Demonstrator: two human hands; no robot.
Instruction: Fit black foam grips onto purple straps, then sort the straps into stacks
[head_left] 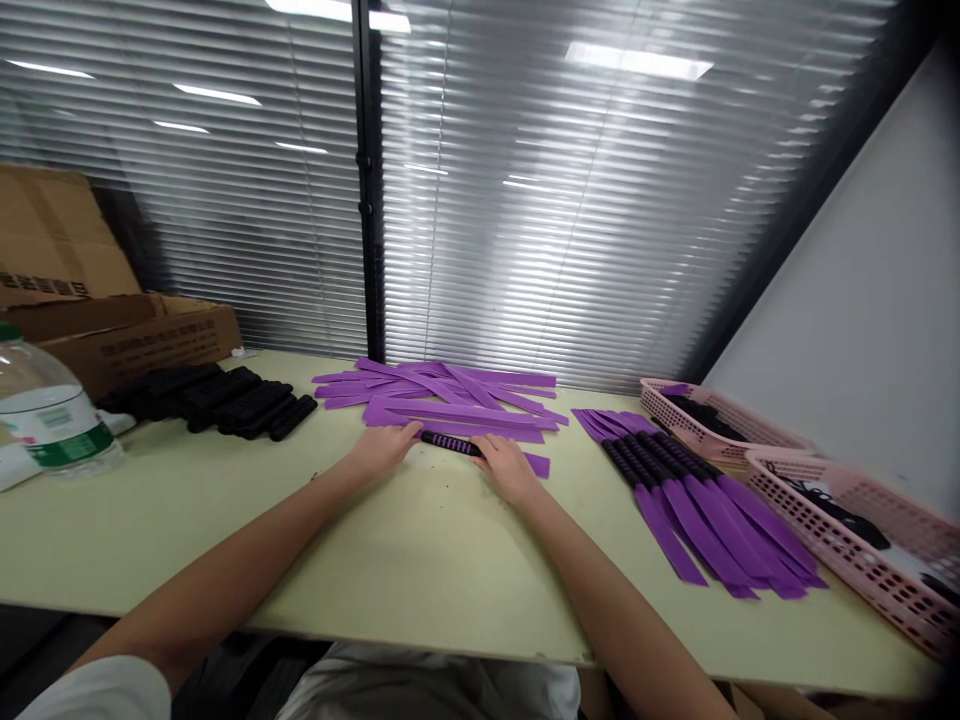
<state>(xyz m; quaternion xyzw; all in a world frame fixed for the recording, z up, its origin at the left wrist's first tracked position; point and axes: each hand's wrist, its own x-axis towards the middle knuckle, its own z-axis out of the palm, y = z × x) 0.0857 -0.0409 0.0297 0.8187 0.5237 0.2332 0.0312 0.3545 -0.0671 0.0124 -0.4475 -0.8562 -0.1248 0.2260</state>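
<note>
Between my hands lies a black slotted handle sleeve (450,443), with purple showing through its slots. My left hand (384,447) is closed on its left end, fingers bent. At the other end my right hand (504,466) grips the sleeve, and a purple strap end (538,465) sticks out past that hand. Just behind is a loose pile of flat purple straps (450,385). On the right, several purple straps with black sleeves around their middles (660,460) lie fanned side by side. Black sleeves without straps (225,400) are heaped at the left.
Two pink plastic baskets (847,535) holding black items stand along the right edge. A clear bottle with a green label (56,420) and an open cardboard box (157,345) are at the left. Window blinds (562,220) rise behind the pale table (420,570).
</note>
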